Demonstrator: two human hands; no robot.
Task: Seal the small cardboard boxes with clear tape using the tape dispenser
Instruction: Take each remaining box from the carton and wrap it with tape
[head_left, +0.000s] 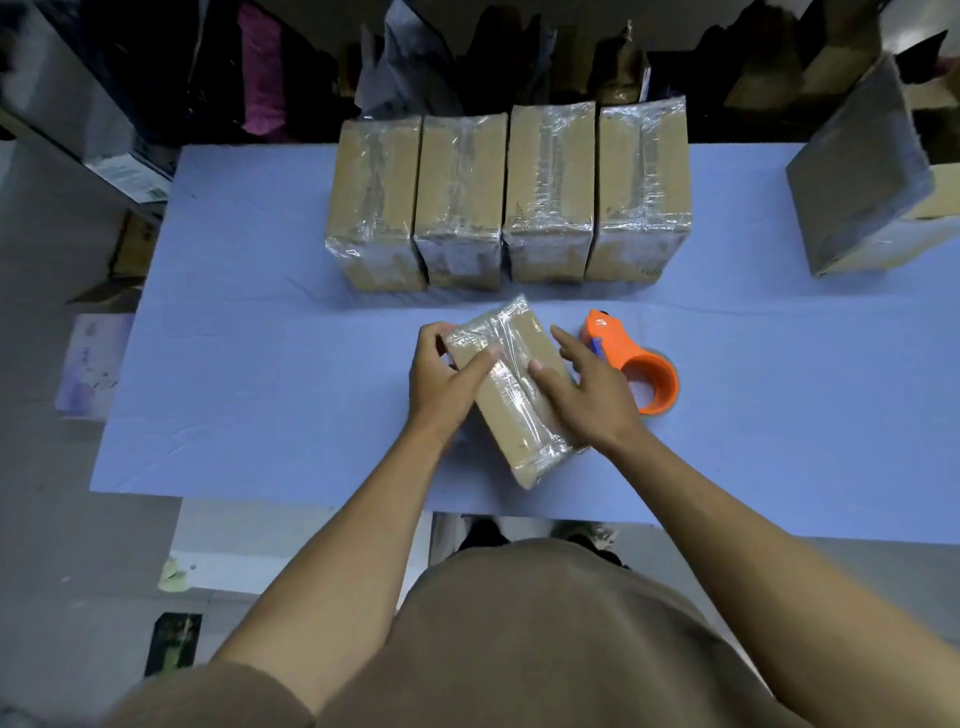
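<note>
A small cardboard box (514, 415) lies slantwise near the front of the blue table (249, 374), with clear tape running along its top and over its far end. My left hand (444, 382) grips the box's left side, its index finger pressed on the tape. My right hand (587, 392) rests flat on the box's right side, fingers spread. The orange tape dispenser (631, 361) lies on the table just right of my right hand, untouched. Several taped boxes (506, 197) stand in a row at the back.
A larger cardboard box (867, 176) sits at the table's right rear. Shelves with dark bags and clothing stand behind the table. Cartons and papers lie on the floor to the left. The table's front edge runs just below the box.
</note>
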